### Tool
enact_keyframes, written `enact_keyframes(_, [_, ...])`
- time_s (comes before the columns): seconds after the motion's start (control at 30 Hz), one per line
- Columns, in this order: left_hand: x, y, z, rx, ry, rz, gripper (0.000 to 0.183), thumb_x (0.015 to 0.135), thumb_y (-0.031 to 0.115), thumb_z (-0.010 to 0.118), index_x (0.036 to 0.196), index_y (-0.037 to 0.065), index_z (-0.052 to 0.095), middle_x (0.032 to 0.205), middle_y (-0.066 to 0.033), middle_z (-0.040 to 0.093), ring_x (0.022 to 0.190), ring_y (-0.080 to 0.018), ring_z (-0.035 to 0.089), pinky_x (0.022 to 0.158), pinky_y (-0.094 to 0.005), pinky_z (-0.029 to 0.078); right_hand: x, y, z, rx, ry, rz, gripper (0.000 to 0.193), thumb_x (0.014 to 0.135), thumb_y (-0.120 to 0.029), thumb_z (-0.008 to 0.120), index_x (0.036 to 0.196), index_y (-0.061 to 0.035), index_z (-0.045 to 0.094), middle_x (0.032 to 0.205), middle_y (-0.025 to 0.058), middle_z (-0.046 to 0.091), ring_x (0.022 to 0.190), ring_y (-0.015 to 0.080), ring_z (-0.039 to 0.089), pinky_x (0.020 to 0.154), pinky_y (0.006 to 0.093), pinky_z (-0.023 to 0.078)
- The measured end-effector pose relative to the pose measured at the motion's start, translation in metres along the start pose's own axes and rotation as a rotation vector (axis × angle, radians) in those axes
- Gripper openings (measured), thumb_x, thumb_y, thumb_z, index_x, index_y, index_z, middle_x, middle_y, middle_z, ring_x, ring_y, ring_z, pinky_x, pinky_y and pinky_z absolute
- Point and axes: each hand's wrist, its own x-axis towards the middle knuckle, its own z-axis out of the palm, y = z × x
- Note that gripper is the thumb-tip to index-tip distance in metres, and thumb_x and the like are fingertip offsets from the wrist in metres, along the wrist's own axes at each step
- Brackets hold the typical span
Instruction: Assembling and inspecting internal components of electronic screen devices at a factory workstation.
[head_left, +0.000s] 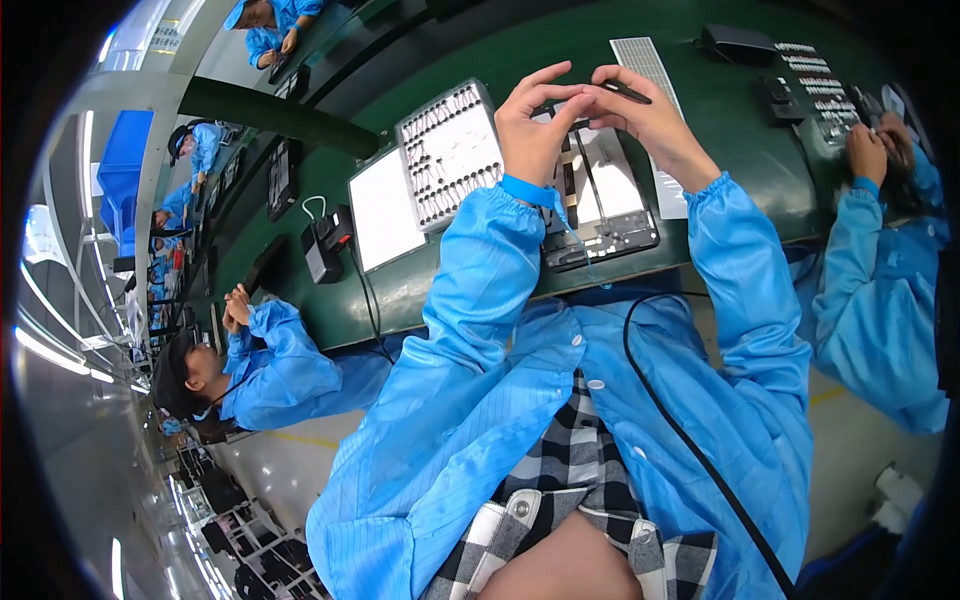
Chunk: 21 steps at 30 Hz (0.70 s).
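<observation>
My left hand (536,128) and my right hand (655,122) meet over an opened device (607,238) with a black frame and white panels. A dark, slim hand tool (627,91) lies in the grip of my right hand; its exact kind is not clear. The left thumb and forefinger are pinched close to the right fingertips. Whatever small thing may be between them is too small to make out. A blue wrist strap (527,192) circles my left wrist, its cord trailing down over the device.
Left of the device stand a clear tray (485,98) of small black-ended wired parts and a white sheet (385,212). A pale gridded sheet (672,190) lies to the right. Black boxes (322,245) sit on the green bench (400,305). Co-workers sit at both sides.
</observation>
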Motion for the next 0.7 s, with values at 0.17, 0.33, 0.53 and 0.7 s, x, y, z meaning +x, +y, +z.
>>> enact_keyframes(0.17, [0.0, -0.002, -0.002, 0.233, 0.002, 0.192, 0.015, 0.078, 0.011, 0.08, 0.091, 0.006, 0.078, 0.114, -0.0089, 0.069, 0.1, -0.0208, 0.067, 0.084, -0.0321, 0.051, 0.004, 0.001, -0.022, -0.131, -0.041, -0.025, 0.023, 0.092, -0.022, 0.071, 0.106, -0.0077, 0.059, 0.09, 0.0051, 0.069, 0.083, 0.0122, 0.068, 0.077, 0.026, 0.056])
enact_keyframes(0.33, [-0.001, -0.011, 0.002, 0.669, -0.104, 0.378, 0.005, 0.077, 0.009, 0.078, 0.08, 0.008, 0.074, 0.103, -0.001, 0.072, 0.087, -0.0215, 0.067, 0.071, -0.0314, 0.053, 0.013, 0.005, -0.024, -0.366, -0.077, -0.088, 0.017, 0.094, -0.021, 0.067, 0.1, -0.0073, 0.059, 0.086, 0.0029, 0.068, 0.081, 0.0113, 0.067, 0.07, 0.0263, 0.053])
enact_keyframes(0.53, [-0.002, -0.03, 0.029, 0.691, -0.179, 0.09, 0.013, 0.081, 0.022, 0.073, 0.08, 0.008, 0.075, 0.103, -0.0002, 0.072, 0.087, -0.0238, 0.069, 0.072, -0.0346, 0.055, 0.025, 0.047, -0.051, -0.789, 0.201, -0.289, 0.021, 0.089, -0.014, 0.07, 0.106, -0.0056, 0.06, 0.091, 0.0056, 0.069, 0.082, 0.0194, 0.067, 0.07, 0.0307, 0.051])
enact_keyframes(0.7, [-0.011, -0.04, 0.034, 0.759, -0.227, 0.088, 0.013, 0.081, 0.02, 0.072, 0.081, 0.008, 0.075, 0.102, -0.0006, 0.073, 0.089, -0.0235, 0.068, 0.074, -0.0359, 0.055, 0.023, 0.071, -0.06, -0.613, 0.187, -0.264, 0.021, 0.089, -0.011, 0.07, 0.107, -0.0065, 0.061, 0.097, 0.0051, 0.069, 0.09, 0.0173, 0.066, 0.077, 0.0289, 0.051])
